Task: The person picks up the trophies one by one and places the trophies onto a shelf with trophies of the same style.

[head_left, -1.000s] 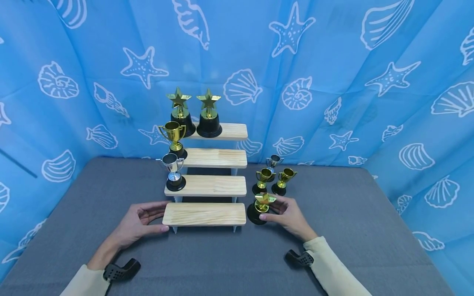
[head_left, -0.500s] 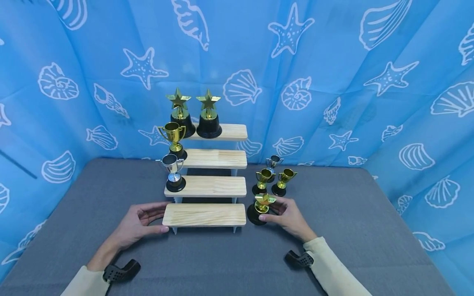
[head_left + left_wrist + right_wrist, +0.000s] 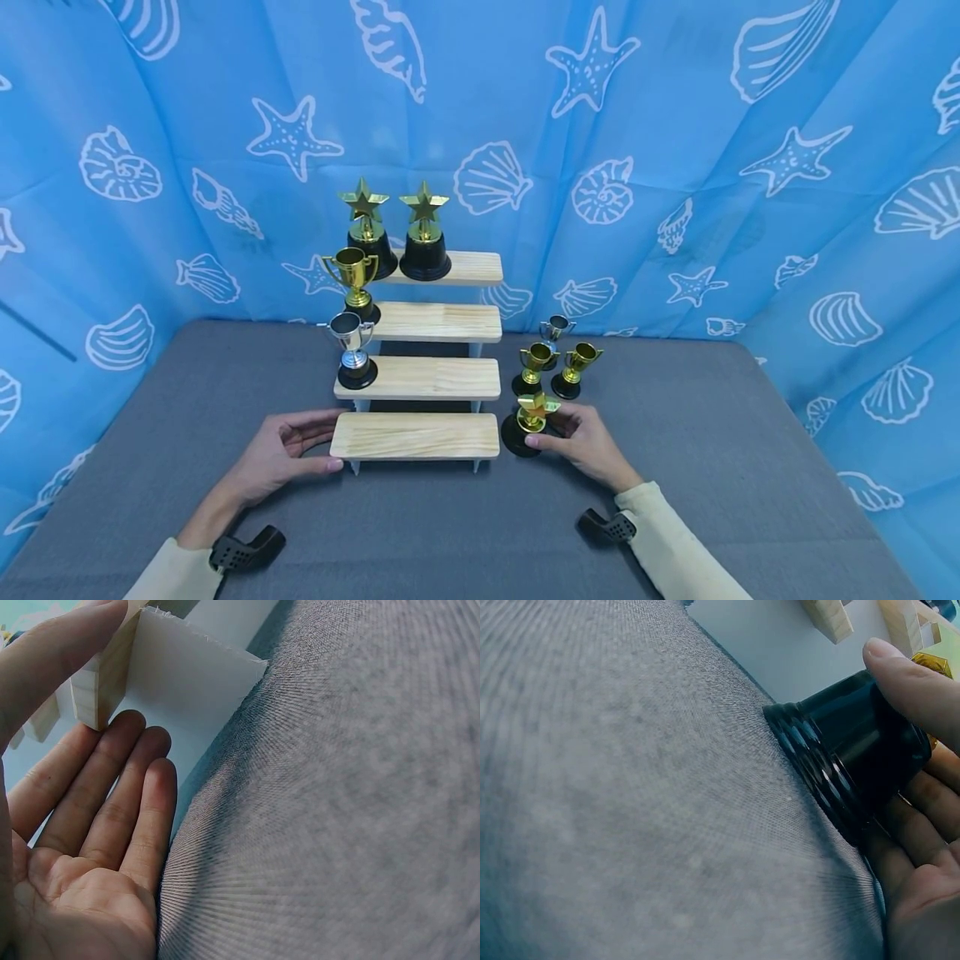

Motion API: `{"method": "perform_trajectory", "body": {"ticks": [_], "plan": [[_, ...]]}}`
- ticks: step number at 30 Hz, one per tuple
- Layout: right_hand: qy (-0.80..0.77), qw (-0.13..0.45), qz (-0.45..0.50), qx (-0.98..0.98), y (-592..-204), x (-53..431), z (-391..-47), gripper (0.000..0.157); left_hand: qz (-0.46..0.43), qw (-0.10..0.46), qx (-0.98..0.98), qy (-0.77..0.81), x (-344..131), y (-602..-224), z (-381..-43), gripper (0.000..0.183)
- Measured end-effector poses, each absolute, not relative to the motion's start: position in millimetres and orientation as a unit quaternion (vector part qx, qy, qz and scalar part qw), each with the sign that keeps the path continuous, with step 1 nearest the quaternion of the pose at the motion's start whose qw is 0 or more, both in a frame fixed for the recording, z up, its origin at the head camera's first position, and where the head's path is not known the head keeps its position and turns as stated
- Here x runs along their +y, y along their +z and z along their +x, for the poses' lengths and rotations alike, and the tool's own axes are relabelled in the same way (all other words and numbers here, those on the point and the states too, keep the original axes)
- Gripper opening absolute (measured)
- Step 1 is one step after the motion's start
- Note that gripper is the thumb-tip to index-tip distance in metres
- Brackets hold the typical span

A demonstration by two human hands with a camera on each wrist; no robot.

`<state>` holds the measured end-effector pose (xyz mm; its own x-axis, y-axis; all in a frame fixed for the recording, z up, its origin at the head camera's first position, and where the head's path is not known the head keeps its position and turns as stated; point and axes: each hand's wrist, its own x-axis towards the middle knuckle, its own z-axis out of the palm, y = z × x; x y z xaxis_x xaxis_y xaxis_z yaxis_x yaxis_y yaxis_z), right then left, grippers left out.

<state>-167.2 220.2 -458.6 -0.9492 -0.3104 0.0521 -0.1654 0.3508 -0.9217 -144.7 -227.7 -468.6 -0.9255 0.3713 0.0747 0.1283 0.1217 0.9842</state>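
Observation:
My right hand (image 3: pixel 588 442) holds a gold star trophy (image 3: pixel 517 435) by its black base, just right of the stand's lowest step. In the right wrist view the thumb (image 3: pixel 911 682) lies on one side of the black base (image 3: pixel 847 754) and the fingers on the other; the base's rim is at the cloth. With fingers extended, my left hand (image 3: pixel 273 454) is at the left end of the lowest wooden step (image 3: pixel 414 435). The left wrist view shows its fingertips right at the board's end (image 3: pixel 101 690), the thumb over it.
On the four-step stand are two star trophies (image 3: pixel 425 250) at the top, a gold cup (image 3: pixel 352 271) and a silver cup (image 3: pixel 351 337). Two gold cups (image 3: pixel 576 367) and a silver one (image 3: pixel 555 327) stand behind my right hand. A blue shell-print curtain (image 3: pixel 495 100) hangs behind.

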Motion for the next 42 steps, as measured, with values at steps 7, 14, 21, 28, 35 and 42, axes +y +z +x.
{"method": "perform_trajectory", "body": {"ticks": [7,14,21,28,35,42], "plan": [[-0.545,0.067,-0.137,0.824,-459.2,220.0,-167.3,0.047,0.167,0.095,0.743,0.641,-227.4,-468.5,-144.9,0.066],[-0.545,0.061,-0.143,0.824,-458.5,220.9,-166.9,0.046,0.174,0.091,0.741,0.642,-227.2,-468.7,-145.2,0.065],[-0.545,0.037,-0.147,0.824,-459.5,221.1,-167.9,0.042,0.174,0.091,0.739,0.644,-226.6,-469.1,-145.4,0.065],[-0.553,0.042,-0.141,0.820,-461.2,222.0,-167.6,0.042,0.178,0.091,0.737,0.645,-227.1,-469.9,-145.4,0.065],[-0.554,0.043,-0.144,0.819,-460.6,221.2,-167.6,0.042,0.177,0.091,0.737,0.646,-227.4,-468.8,-145.0,0.065],[-0.548,0.045,-0.150,0.822,-460.9,221.6,-168.4,0.042,0.171,0.094,0.739,0.645,-226.6,-467.6,-144.2,0.066]]}}
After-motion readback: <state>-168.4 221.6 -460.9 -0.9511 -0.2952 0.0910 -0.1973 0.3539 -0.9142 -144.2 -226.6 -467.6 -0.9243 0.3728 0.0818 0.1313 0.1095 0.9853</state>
